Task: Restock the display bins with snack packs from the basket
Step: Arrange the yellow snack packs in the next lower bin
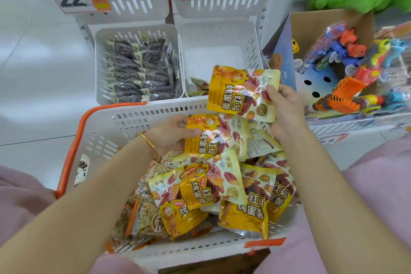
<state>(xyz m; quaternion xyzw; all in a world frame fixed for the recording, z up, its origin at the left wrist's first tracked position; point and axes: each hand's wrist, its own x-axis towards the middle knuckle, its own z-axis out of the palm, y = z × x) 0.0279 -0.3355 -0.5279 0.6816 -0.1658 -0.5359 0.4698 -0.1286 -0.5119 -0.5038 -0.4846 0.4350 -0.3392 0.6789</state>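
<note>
Right hand (287, 104) holding a yellow snack pack (242, 93), best laid flat in the near-empty bin (220, 35); left hand (171, 133) gripping another pack (209, 138).

The scene was viewed by a single head-worn wide-angle camera, directed forward and steeply downward, close above the white perforated plastic basket with orange handles (115, 127); floor-level white slotted display bins (251, 46) were framed beyond.
</note>
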